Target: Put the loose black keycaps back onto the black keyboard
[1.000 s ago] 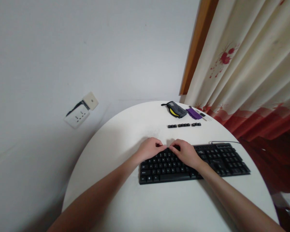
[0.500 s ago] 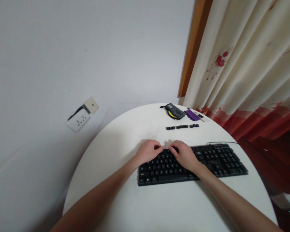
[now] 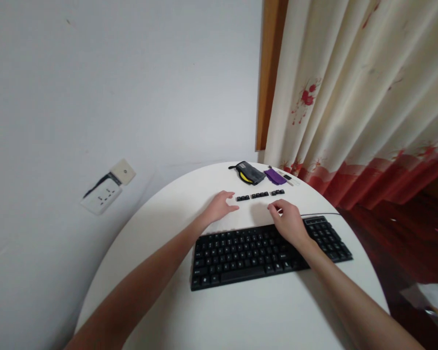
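Observation:
My left hand (image 3: 219, 206) is stretched past the keyboard's back edge, thumb and fingers spread apart with nothing between them. Its fingertips are just left of a row of small black keycaps (image 3: 260, 195), which lie in three short groups on the table. Over the right-centre back part of the black keyboard (image 3: 237, 255) is my right hand (image 3: 289, 221). Its fingers are curled and pinched together; whatever they hold, if anything, is too small to make out. My right hand and wrist hide some of the keys below.
The round white table (image 3: 241, 311) stands against the wall. At its back lie a grey pouch (image 3: 253, 174) with a yellow item, a purple cloth (image 3: 275, 176) and a thin brush-like tool (image 3: 286, 180). A cable (image 3: 323, 214) runs behind the keyboard. Curtains (image 3: 343, 121) hang at right.
My left hand has left the keyboard's back edge, moved forward to the keycaps and opened. My right hand has shifted right along the keyboard, still pinched. The view has turned slightly right.

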`<state>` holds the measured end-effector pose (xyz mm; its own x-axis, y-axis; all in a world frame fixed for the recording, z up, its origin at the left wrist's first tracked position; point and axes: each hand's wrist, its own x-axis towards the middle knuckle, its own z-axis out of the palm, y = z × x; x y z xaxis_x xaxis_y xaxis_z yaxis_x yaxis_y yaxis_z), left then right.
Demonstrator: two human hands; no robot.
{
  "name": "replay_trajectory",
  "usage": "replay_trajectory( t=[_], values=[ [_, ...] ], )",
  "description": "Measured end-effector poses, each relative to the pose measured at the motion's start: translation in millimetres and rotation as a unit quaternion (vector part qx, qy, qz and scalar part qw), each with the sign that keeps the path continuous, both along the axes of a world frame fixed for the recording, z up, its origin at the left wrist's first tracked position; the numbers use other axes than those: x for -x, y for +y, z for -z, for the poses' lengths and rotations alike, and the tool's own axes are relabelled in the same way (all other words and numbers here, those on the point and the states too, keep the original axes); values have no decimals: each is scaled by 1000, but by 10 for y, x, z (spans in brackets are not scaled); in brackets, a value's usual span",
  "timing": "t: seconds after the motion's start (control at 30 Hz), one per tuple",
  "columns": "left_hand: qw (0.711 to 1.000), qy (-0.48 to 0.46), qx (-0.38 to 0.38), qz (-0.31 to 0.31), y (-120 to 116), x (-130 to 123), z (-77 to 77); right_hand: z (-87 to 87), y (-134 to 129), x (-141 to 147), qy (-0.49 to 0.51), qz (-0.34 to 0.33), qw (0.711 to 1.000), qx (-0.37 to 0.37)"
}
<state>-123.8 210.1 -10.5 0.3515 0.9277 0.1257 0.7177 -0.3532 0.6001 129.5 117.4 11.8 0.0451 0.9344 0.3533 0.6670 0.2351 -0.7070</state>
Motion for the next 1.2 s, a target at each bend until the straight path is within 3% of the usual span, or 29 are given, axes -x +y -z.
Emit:
replay_trajectory(
  t=[0.2, 0.4, 0.6, 0.77, 0.93, 1.2],
  values=[
    [999, 25, -23, 9, 253, -275, -27, -23, 6, -27, -8, 1, 1000, 7],
    [1000, 21, -13, 13, 201, -289, -34, 8, 33, -47, -16, 2, 1000, 17],
    [1000, 11, -10, 8, -136, -159, -239, 59, 25, 27, 15, -56, 998, 16],
    [995, -59, 13, 80, -606, -197, -356, 44, -90, 214, 93, -152, 984, 18],
    [990, -84, 29, 111, -863, -242, -270, 68, -180, 345, 103, -207, 972, 32],
    [987, -120, 31, 102, -934, -208, -157, 94, -191, 349, 72, -219, 972, 52]
  ],
)
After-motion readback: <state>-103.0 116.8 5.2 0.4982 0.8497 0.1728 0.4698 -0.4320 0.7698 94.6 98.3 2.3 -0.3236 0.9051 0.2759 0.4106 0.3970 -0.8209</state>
